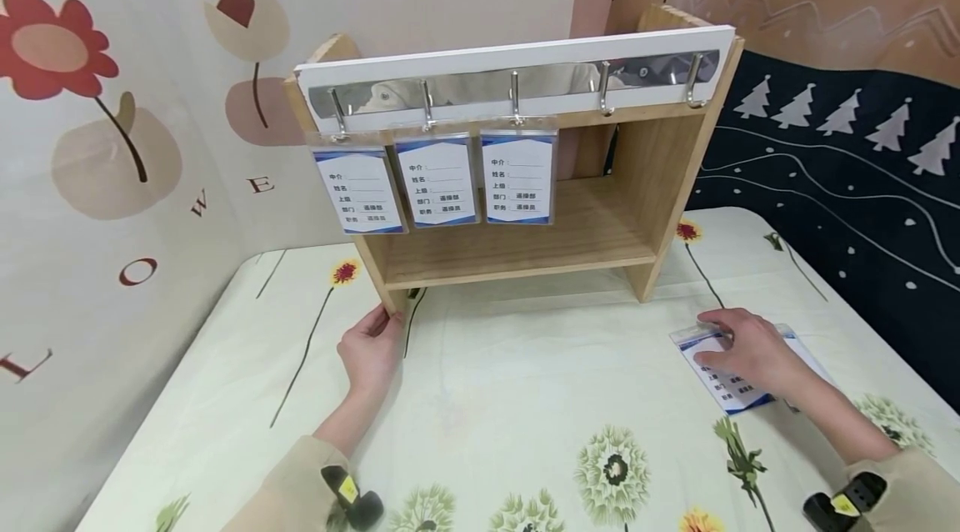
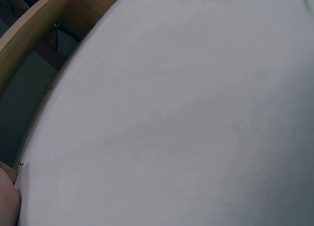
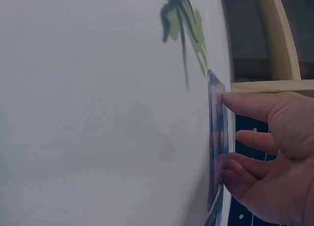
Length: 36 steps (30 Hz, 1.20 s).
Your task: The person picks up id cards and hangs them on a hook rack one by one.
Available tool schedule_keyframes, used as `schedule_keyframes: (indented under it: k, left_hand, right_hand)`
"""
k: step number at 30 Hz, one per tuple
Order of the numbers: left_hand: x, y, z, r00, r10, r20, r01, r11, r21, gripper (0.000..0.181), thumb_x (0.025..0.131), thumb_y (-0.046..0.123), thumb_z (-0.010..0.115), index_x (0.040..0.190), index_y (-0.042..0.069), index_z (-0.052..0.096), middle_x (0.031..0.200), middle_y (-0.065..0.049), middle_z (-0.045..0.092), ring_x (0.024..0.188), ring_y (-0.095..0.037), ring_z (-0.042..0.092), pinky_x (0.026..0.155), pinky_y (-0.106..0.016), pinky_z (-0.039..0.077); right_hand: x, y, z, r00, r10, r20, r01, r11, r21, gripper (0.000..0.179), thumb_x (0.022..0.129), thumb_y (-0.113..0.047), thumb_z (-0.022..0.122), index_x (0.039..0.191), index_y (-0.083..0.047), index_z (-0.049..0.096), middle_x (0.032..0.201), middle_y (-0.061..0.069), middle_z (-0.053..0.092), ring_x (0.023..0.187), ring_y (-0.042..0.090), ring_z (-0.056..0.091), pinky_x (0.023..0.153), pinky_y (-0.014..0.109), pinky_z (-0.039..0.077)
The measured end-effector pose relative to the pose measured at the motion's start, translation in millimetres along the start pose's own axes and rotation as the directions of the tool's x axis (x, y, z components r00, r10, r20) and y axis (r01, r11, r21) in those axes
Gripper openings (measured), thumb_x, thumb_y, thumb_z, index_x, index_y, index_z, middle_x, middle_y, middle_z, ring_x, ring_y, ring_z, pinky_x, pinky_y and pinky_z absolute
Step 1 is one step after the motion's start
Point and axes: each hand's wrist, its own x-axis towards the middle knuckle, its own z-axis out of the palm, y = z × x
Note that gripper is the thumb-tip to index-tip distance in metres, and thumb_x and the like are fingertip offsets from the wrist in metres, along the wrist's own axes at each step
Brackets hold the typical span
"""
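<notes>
Low on the left side of a wooden shelf [image 1: 525, 253], my left hand [image 1: 370, 348] grips the bottom of its side panel. In the left wrist view only a sliver of the hand [image 2: 7, 201] shows at the lower left edge. Over at the right, my right hand [image 1: 750, 348] rests on a clear-sleeved badge card [image 1: 723, 388] lying on the table. The right wrist view has the thumb and fingertips spread and touching the face of the card [image 3: 216, 138]. Part of another sleeve [image 1: 806, 357] shows beyond the hand.
Across the shelf's top runs a white board with a metal hook strip [image 1: 480, 90]. Three badge cards [image 1: 438, 182] hang side by side from its left and middle hooks. A flower-print cloth [image 1: 495, 399] covers the table. Printed curtains [image 1: 832, 157] stand behind.
</notes>
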Motion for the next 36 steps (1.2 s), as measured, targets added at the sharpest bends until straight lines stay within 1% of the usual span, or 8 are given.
schedule_keyframes:
  k: [2, 10, 15, 20, 22, 27, 31, 36]
  left_hand:
    - [-0.1, 0.3, -0.2, 1.000, -0.001, -0.001, 0.001, 1.000, -0.003, 0.037, 0.097, 0.011, 0.066, 0.131, -0.003, 0.067, 0.123, -0.020, 0.069, 0.113, -0.030, 0.069, 0.087, -0.021, 0.056]
    - [0.3, 0.1, -0.6, 1.000, 0.004, -0.004, -0.004, 1.000, -0.003, 0.037, 0.096, 0.011, 0.066, 0.131, -0.002, 0.067, 0.123, -0.019, 0.070, 0.113, -0.030, 0.070, 0.087, -0.023, 0.056]
    - [0.4, -0.4, -0.4, 1.000, 0.001, -0.007, -0.001, 1.000, -0.011, 0.037, 0.096, 0.011, 0.067, 0.131, -0.002, 0.067, 0.122, -0.020, 0.070, 0.112, -0.030, 0.070, 0.087, -0.024, 0.056]
    - [0.9, -1.3, 0.8, 1.000, -0.003, -0.004, 0.003, 1.000, -0.015, 0.037, 0.097, 0.010, 0.066, 0.131, -0.002, 0.066, 0.123, -0.020, 0.069, 0.113, -0.031, 0.069, 0.090, -0.029, 0.056]
    - [1.1, -1.6, 0.9, 1.000, -0.004, -0.006, 0.004, 1.000, -0.012, 0.037, 0.097, 0.011, 0.066, 0.131, -0.002, 0.067, 0.123, -0.020, 0.069, 0.113, -0.031, 0.070, 0.090, -0.031, 0.057]
    - [0.6, -1.4, 0.6, 1.000, 0.000, -0.013, 0.000, 1.000, -0.007, 0.036, 0.096, 0.010, 0.066, 0.130, -0.002, 0.067, 0.122, -0.020, 0.070, 0.112, -0.031, 0.070, 0.089, -0.029, 0.057]
    - [0.1, -1.4, 0.7, 1.000, 0.005, -0.017, -0.005, 1.000, -0.011, 0.036, 0.096, 0.010, 0.066, 0.129, -0.003, 0.068, 0.121, -0.020, 0.070, 0.111, -0.031, 0.070, 0.087, -0.026, 0.057]
    - [0.5, -2.1, 0.6, 1.000, 0.003, -0.016, -0.003, 1.000, -0.014, 0.036, 0.096, 0.010, 0.066, 0.130, -0.002, 0.067, 0.122, -0.020, 0.070, 0.111, -0.031, 0.070, 0.088, -0.028, 0.057]
  right_hand:
    - [1.5, -1, -2, 1.000, 0.019, 0.014, -0.019, 1.000, -0.005, 0.065, 0.084, -0.024, 0.084, 0.132, 0.012, 0.058, 0.120, 0.034, 0.060, 0.097, 0.038, 0.060, 0.075, 0.046, 0.050]
    - [6.1, -4, -4, 0.997, 0.063, 0.049, -0.063, 0.998, 0.002, 0.068, 0.082, -0.023, 0.085, 0.131, 0.015, 0.057, 0.126, 0.038, 0.057, 0.112, 0.050, 0.056, 0.087, 0.060, 0.050]
    - [9.0, -3, -6, 0.996, 0.067, 0.054, -0.066, 0.998, -0.016, 0.071, 0.080, -0.025, 0.087, 0.131, 0.015, 0.057, 0.122, 0.036, 0.057, 0.103, 0.044, 0.058, 0.084, 0.057, 0.051]
    - [10.9, -3, -12, 0.995, 0.074, 0.069, -0.072, 0.997, -0.027, 0.071, 0.078, -0.025, 0.088, 0.130, 0.013, 0.058, 0.113, 0.029, 0.055, 0.093, 0.036, 0.053, 0.074, 0.045, 0.048]
    - [11.5, -3, -14, 0.995, 0.065, 0.080, -0.063, 0.998, -0.031, 0.070, 0.076, -0.024, 0.089, 0.128, 0.013, 0.060, 0.111, 0.027, 0.057, 0.092, 0.034, 0.054, 0.074, 0.043, 0.047]
    - [11.9, -4, -18, 0.990, 0.058, 0.128, -0.052, 0.997, -0.052, 0.068, 0.075, -0.026, 0.090, 0.125, 0.012, 0.063, 0.112, 0.027, 0.064, 0.092, 0.033, 0.056, 0.079, 0.050, 0.050]
    - [11.0, -5, -19, 0.987, 0.051, 0.155, -0.044, 0.998, -0.050, 0.062, 0.077, -0.024, 0.089, 0.121, 0.012, 0.066, 0.110, 0.025, 0.068, 0.094, 0.033, 0.059, 0.082, 0.054, 0.051]
    - [8.9, -4, -19, 0.986, -0.009, 0.165, 0.010, 1.000, -0.002, 0.040, 0.079, -0.010, 0.085, 0.112, 0.008, 0.071, 0.096, 0.007, 0.068, 0.086, 0.023, 0.058, 0.075, 0.040, 0.051]
